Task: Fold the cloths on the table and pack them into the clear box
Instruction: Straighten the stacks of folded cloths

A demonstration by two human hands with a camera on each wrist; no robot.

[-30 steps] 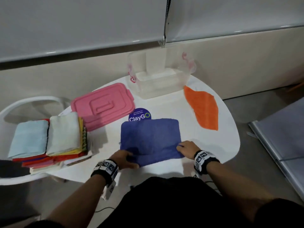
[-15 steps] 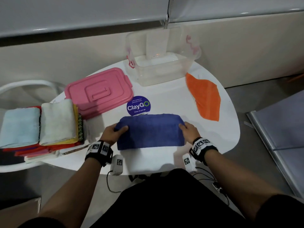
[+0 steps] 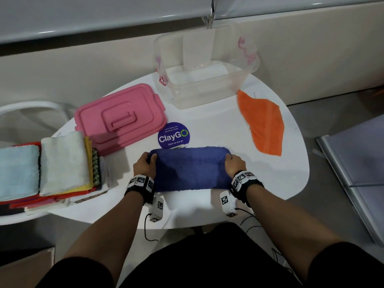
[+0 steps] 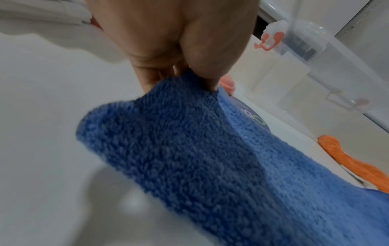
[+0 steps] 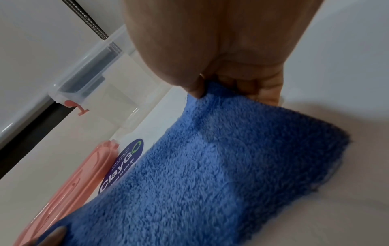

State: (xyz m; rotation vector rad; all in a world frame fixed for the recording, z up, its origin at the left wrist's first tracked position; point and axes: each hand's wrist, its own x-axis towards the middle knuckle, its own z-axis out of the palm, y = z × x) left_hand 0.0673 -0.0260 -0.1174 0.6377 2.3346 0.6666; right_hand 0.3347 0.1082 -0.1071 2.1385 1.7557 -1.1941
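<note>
Folding blue cloth (image 3: 190,169) in half on the counter (image 3: 209,125), just in front of the ClayGo sticker (image 3: 173,135). Head view: left hand (image 3: 145,165) and right hand (image 3: 234,165) pinch its far corners; clear box (image 3: 205,65) sits beyond the sticker, orange cloth (image 3: 262,123) to the sticker's right. Left wrist: thumb and fingers clamp the edge. Right wrist: same pinch. Advice: align edges, press flat before letting go.
</note>
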